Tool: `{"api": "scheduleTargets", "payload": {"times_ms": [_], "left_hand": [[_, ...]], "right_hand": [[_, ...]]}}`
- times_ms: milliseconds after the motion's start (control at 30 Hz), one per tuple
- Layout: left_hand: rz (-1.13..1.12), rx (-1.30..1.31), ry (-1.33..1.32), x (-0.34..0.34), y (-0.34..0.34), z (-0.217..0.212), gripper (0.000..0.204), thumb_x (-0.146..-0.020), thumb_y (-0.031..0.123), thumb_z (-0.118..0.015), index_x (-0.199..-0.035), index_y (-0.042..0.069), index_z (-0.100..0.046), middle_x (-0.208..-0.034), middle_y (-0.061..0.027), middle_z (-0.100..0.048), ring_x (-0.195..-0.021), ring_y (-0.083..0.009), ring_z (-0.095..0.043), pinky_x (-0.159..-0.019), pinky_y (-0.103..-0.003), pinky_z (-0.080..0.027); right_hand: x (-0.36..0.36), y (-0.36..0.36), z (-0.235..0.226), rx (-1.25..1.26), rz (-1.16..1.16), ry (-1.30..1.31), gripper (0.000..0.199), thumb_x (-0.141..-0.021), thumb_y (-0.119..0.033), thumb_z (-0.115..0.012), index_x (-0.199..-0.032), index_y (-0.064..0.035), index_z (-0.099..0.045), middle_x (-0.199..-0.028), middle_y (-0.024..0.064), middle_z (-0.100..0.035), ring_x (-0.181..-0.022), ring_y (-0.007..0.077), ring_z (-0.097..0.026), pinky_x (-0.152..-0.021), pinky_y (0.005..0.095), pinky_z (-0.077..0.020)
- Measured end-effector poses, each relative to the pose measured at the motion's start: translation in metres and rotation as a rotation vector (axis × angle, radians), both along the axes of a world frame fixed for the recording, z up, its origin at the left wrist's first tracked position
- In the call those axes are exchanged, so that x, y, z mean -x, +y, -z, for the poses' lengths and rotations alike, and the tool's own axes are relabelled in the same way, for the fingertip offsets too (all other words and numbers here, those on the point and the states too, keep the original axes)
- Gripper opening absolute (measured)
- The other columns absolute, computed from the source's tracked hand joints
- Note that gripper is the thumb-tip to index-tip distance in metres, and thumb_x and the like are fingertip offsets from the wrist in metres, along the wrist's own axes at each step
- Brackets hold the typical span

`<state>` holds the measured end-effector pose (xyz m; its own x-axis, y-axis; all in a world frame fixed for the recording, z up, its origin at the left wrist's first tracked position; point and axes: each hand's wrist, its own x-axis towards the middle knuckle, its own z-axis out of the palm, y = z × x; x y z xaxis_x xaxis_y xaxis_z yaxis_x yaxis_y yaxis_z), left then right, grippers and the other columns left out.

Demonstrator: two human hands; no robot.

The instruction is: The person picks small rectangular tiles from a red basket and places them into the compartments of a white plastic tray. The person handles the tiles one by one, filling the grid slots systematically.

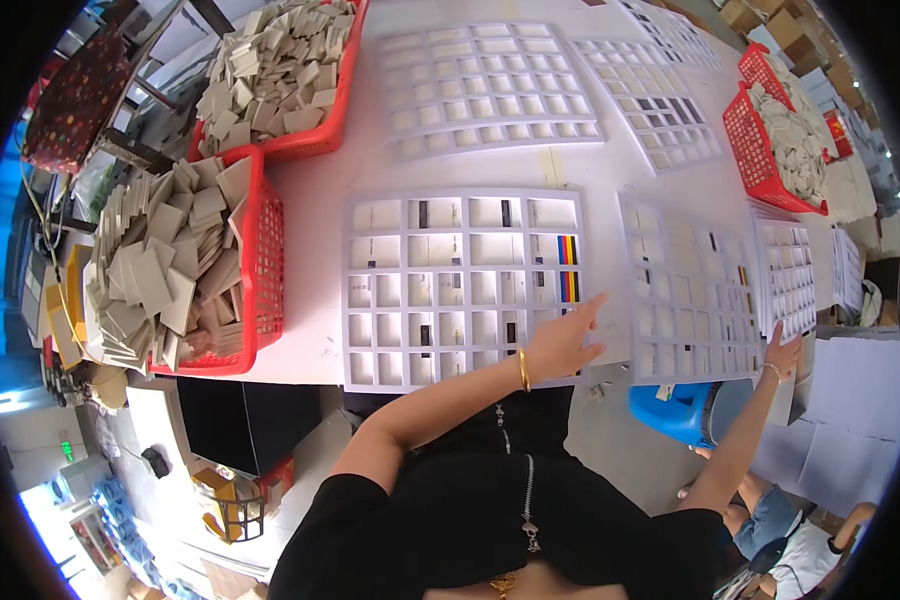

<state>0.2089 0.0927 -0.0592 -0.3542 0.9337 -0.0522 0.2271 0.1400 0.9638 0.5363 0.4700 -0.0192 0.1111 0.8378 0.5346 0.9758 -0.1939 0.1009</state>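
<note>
A white grid tray [438, 270] lies on the table in front of me, with small printed labels and striped colour strips in some compartments. My left hand [570, 340] is over its right edge, fingers apart and holding nothing. To the right lies another white grid tray [692, 290] of the same kind. Beyond it, at the table's right edge, is a stack of smaller-looking white grid trays [788, 265]. My right hand [783, 352] is at the near edge of that stack, its fingers closed on the border; the fingers' undersides are hidden.
Red plastic baskets [268, 260] heaped with pale flat tiles [160, 265] stand at the left. Another red basket [755, 150] is at the far right. More white grid trays [490, 85] lie farther back. A blue stool [670, 412] and a seated person [770, 520] are at the lower right.
</note>
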Motion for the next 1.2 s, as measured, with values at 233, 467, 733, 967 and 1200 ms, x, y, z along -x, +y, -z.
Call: {"api": "scheduleTargets", "payload": {"times_ms": [233, 467, 733, 967, 1200], "left_hand": [[0.036, -0.064, 0.084, 0.012, -0.073, -0.004, 0.016, -0.084, 0.019, -0.065, -0.097, 0.010, -0.062, -0.080, -0.0038, -0.060, -0.060, -0.0216, -0.054, -0.060, -0.033, -0.045], [-0.494, 0.178, 0.443, 0.110, -0.184, -0.068, 0.011, -0.077, 0.011, -0.071, -0.080, 0.008, -0.061, -0.079, -0.0068, -0.063, -0.071, -0.0262, -0.062, -0.061, -0.035, -0.048], [-1.142, 0.525, 1.119, 0.220, -0.308, -0.141, 0.017, -0.079, 0.019, -0.068, -0.094, 0.014, -0.063, -0.099, -0.0034, -0.060, -0.082, -0.0278, -0.062, -0.066, -0.037, -0.050], [-1.298, 0.910, 1.121, 0.258, -0.350, -0.154, 0.075, -0.069, 0.046, -0.076, -0.127, 0.011, -0.042, -0.122, -0.0155, -0.052, -0.095, -0.0363, -0.062, -0.072, -0.045, -0.052], [-1.311, 1.019, 0.972, 0.252, -0.342, -0.143, 0.082, -0.071, 0.042, -0.074, -0.136, 0.014, -0.033, -0.124, -0.0201, -0.050, -0.101, -0.0399, -0.060, -0.080, -0.048, -0.051]], "right_hand": [[0.058, -0.028, 0.065, 0.167, -0.825, 0.327, 0.056, -0.089, -0.037, -0.060, -0.132, -0.0044, -0.047, -0.132, 0.0179, -0.049, -0.123, 0.0325, -0.046, -0.101, 0.0416, -0.0379], [0.220, -0.154, 0.051, 0.402, -1.359, 0.452, 0.033, -0.083, -0.013, -0.064, -0.114, -0.0021, -0.058, -0.119, 0.0176, -0.058, -0.112, 0.0335, -0.054, -0.097, 0.0405, -0.0410], [0.273, -0.224, 0.032, 0.539, -1.561, 0.416, 0.028, -0.081, -0.011, -0.063, -0.109, -0.0046, -0.060, -0.118, 0.0146, -0.059, -0.109, 0.0319, -0.054, -0.095, 0.0411, -0.0372], [0.254, -0.232, 0.034, 0.618, -1.515, 0.385, 0.026, -0.082, -0.010, -0.062, -0.107, -0.0054, -0.061, -0.116, 0.0131, -0.060, -0.110, 0.0294, -0.054, -0.096, 0.0396, -0.0361], [0.243, -0.236, 0.033, 0.589, -1.499, 0.395, 0.026, -0.081, -0.010, -0.064, -0.107, -0.0061, -0.061, -0.114, 0.0131, -0.061, -0.106, 0.0300, -0.056, -0.094, 0.0390, -0.0377]]}}
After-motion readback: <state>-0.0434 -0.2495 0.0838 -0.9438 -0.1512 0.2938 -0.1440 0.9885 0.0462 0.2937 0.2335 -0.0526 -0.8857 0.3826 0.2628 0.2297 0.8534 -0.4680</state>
